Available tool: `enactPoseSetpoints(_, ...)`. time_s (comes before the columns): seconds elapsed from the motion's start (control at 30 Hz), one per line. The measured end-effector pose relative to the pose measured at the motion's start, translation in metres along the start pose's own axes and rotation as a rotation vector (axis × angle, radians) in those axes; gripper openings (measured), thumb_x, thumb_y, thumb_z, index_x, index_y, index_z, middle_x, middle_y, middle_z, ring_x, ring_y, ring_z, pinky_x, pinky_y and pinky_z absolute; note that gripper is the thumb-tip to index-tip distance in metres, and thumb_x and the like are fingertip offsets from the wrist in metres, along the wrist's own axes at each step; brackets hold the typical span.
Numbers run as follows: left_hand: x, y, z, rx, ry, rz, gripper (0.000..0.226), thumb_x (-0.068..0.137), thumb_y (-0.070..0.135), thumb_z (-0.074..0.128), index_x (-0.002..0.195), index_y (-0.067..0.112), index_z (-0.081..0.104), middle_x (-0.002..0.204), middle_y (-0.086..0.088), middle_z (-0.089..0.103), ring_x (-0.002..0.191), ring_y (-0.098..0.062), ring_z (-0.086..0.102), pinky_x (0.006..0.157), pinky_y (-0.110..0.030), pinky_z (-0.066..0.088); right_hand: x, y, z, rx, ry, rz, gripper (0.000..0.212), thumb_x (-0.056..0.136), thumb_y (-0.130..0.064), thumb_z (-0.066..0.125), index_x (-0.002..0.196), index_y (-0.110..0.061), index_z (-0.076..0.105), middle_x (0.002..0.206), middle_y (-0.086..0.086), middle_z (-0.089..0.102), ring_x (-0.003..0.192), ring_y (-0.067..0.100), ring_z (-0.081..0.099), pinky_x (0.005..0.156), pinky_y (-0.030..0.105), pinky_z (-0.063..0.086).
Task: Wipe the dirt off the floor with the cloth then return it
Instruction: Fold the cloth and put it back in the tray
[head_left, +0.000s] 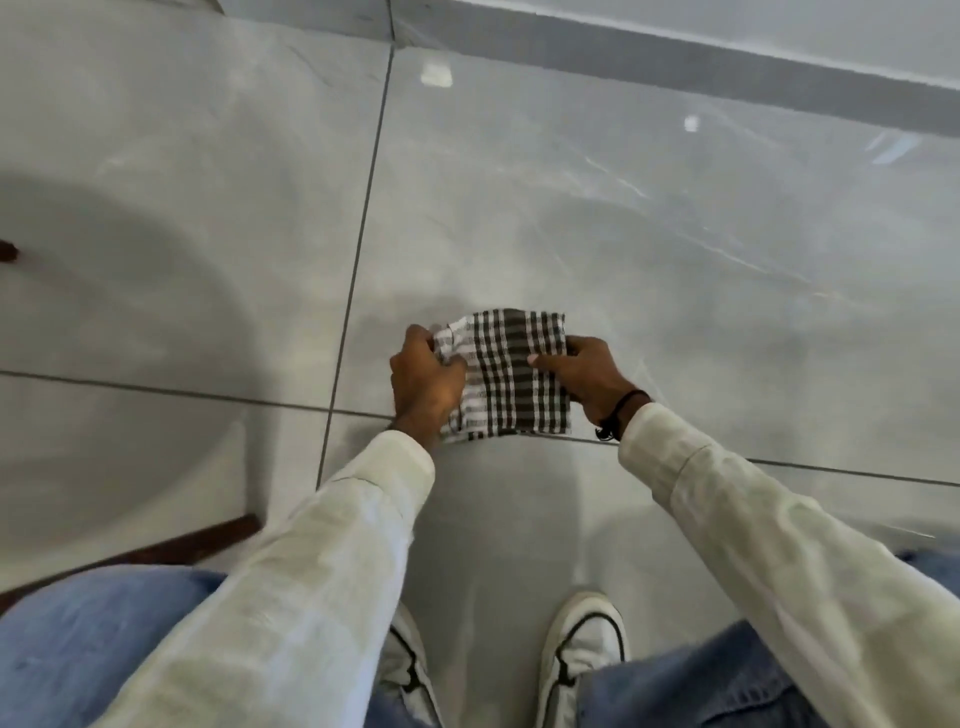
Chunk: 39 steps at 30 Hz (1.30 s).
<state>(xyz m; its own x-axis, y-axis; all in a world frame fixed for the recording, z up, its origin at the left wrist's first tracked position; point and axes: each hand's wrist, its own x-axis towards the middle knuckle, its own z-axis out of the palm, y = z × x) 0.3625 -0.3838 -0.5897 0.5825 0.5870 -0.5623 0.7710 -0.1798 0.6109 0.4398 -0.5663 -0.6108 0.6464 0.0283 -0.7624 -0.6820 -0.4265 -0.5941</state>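
Observation:
A black-and-white checked cloth (511, 376), folded into a small rectangle, is held between both hands above the grey tiled floor (675, 270). My left hand (423, 382) grips its left edge, bunching the fabric there. My right hand (592, 376) pinches the right edge, thumb on top of the cloth. Both arms wear cream sleeves, and a dark band circles the right wrist. Whether the cloth touches the floor is unclear. No distinct dirt shows on the glossy tiles near the cloth.
My white shoes (582, 654) and blue jeans (98, 639) fill the bottom of the view. A dark wooden furniture leg (171, 543) lies at lower left, another dark piece (8, 254) at the left edge. A grey skirting (727, 78) runs along the wall at top right.

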Motion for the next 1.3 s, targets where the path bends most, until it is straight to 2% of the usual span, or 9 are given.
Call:
enactPoseSetpoints(0.17,-0.079,0.044,-0.08,-0.464,-0.004,-0.27,0.048,0.088,0.005,0.083,0.118,0.022,0.049,0.107,-0.006,0.073,0.089,-0.023,0.073,0.08,-0.034,0.062,-0.108,-0.068,-0.018,-0.035,-0.044,-0.043,0.03,0.09,-0.011,0.079,0.119,-0.005,0.074,0.11,0.016,0.079,0.095,0.033,0.077,0.087,0.046,0.065)
enactPoseSetpoints(0.27,-0.144,0.089,-0.149,-0.622,-0.054,-0.378,0.041,0.089,0.004,0.083,0.126,0.011,0.066,0.094,0.0,0.075,0.086,-0.025,0.077,0.071,-0.03,0.064,-0.19,-0.126,-0.027,-0.165,-0.058,-0.102,0.025,0.093,-0.017,0.077,0.116,-0.008,0.074,0.098,0.009,0.077,0.068,0.014,0.069,0.062,0.027,0.055)
enactPoseSetpoints(0.37,-0.218,0.143,-0.237,-0.667,-0.132,-0.437,0.031,0.091,0.007,0.082,0.121,0.004,0.075,0.111,-0.014,0.083,0.102,-0.034,0.079,0.078,-0.038,0.07,-0.286,-0.196,-0.032,-0.226,-0.044,-0.153,0.005,0.092,-0.02,0.078,0.096,-0.021,0.074,0.079,-0.006,0.07,0.045,-0.005,0.056,0.043,0.011,0.042)
enactPoseSetpoints(0.43,-0.266,0.177,-0.293,-0.697,-0.159,-0.452,0.036,0.09,0.002,0.082,0.125,0.001,0.074,0.124,-0.02,0.081,0.117,-0.039,0.077,0.105,-0.053,0.063,-0.344,-0.242,-0.032,-0.224,-0.044,-0.193,0.006,0.09,-0.023,0.08,0.09,-0.025,0.074,0.083,-0.007,0.075,0.067,0.002,0.071,0.057,0.015,0.055)
enactPoseSetpoints(0.57,-0.351,0.227,-0.409,-0.782,-0.127,-0.447,0.038,0.09,-0.006,0.078,0.127,-0.004,0.072,0.129,-0.025,0.077,0.12,-0.042,0.075,0.112,-0.057,0.058,-0.461,-0.337,-0.012,-0.253,-0.114,-0.223,0.023,0.086,-0.027,0.084,0.104,-0.014,0.079,0.102,0.01,0.083,0.098,0.03,0.08,0.091,0.044,0.065)
enactPoseSetpoints(0.7,-0.395,0.233,-0.515,-0.86,-0.005,-0.373,0.044,0.096,0.001,0.075,0.137,0.018,0.07,0.123,0.0,0.083,0.113,-0.028,0.079,0.116,-0.057,0.053,-0.537,-0.409,0.052,-0.376,-0.234,-0.361,0.022,0.083,-0.025,0.088,0.1,-0.014,0.079,0.098,0.007,0.082,0.095,0.029,0.08,0.089,0.042,0.065)
enactPoseSetpoints(0.83,-0.385,0.19,-0.581,-1.018,0.194,-0.434,0.04,0.098,-0.002,0.07,0.138,-0.004,0.067,0.138,-0.03,0.071,0.116,-0.045,0.073,0.105,-0.059,0.06,-0.566,-0.447,0.151,-0.507,-0.394,-0.466,0.022,0.087,-0.017,0.084,0.107,-0.009,0.079,0.106,0.012,0.082,0.1,0.029,0.079,0.095,0.048,0.064)
enactPoseSetpoints(1.07,-0.264,0.039,-0.661,-1.215,0.426,-0.701,0.04,0.102,0.004,0.066,0.142,0.004,0.064,0.124,-0.02,0.074,0.11,-0.037,0.071,0.108,-0.059,0.057,-0.52,-0.442,0.42,-1.018,-0.59,-0.708,0.023,0.088,-0.015,0.081,0.109,-0.008,0.08,0.113,0.017,0.081,0.109,0.034,0.075,0.096,0.042,0.06)
enactPoseSetpoints(1.3,-0.217,0.023,-0.661,-1.181,0.499,-0.767,0.041,0.103,0.01,0.065,0.142,0.014,0.055,0.14,-0.017,0.069,0.125,-0.039,0.069,0.109,-0.058,0.059,-0.483,-0.447,0.481,-1.191,-0.637,-0.846,0.033,0.089,-0.018,0.079,0.121,-0.011,0.075,0.129,0.012,0.075,0.121,0.033,0.069,0.099,0.034,0.054)
